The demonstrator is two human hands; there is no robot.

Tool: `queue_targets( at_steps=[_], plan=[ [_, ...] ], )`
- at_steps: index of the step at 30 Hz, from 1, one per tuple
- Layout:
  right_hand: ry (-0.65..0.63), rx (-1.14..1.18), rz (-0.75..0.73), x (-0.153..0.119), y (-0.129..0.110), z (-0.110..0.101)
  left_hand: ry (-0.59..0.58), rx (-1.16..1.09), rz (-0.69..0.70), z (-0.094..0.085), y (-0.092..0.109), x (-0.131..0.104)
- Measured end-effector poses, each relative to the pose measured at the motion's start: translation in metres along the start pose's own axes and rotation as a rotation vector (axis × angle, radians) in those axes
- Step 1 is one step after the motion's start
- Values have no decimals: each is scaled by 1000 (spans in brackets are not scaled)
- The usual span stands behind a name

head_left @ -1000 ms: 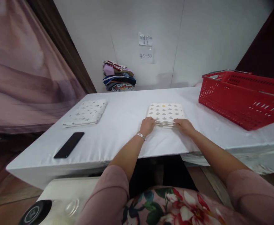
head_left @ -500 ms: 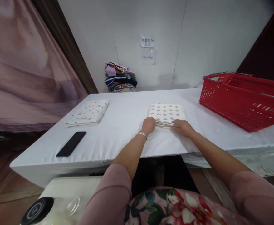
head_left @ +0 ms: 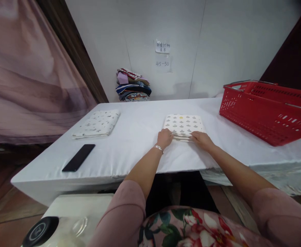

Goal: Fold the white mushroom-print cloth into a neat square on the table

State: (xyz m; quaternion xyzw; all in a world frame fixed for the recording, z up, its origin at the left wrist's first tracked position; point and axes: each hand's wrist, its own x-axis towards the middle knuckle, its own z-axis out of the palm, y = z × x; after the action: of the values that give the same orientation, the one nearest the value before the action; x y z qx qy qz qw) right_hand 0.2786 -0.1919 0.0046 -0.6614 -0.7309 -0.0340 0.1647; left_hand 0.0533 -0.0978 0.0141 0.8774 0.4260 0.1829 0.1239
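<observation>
hands (head_left: 165, 138) grip folded cloth (head_left: 183, 124) at its near edge; sign (head_left: 163, 64) beyond reads "45-50".

Indoor textile workroom or booth, exact type undetermined, indicated by long white-cloth-covered table (head_left: 137, 137), smooth white panel wall (head_left: 225, 48), handwritten white paper notices (head_left: 163, 64) affixed, multicoloured stack of folded fabrics (head_left: 133, 88), red perforated plastic basket (head_left: 258, 115), draped pink curtain (head_left: 19, 79).
</observation>
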Motion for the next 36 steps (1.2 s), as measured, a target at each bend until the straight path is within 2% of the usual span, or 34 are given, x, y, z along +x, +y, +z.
queue_targets(
  at_steps=[5,9,12,17,25,31,36],
  plan=[
    [235,-81,-11,-11,-5,18,106,-49,24,12,-4,-5],
    [356,-106,-162,-19,-14,28,186,-128,41,14,-7,-8],
    [354,-130,-217,-20,-21,29,239,-153,27,14,-7,-9],
    [366,-183,-159,-17,-24,25,297,-147,67,18,-5,-11],
    [326,-250,-138,-16,-23,24,232,65,268,24,-10,-16],
    [313,-254,-166,-9,-22,22,226,201,306,22,-10,-11],
    [354,-173,-178,-5,-17,24,251,226,313,25,-10,-7]
  ],
)
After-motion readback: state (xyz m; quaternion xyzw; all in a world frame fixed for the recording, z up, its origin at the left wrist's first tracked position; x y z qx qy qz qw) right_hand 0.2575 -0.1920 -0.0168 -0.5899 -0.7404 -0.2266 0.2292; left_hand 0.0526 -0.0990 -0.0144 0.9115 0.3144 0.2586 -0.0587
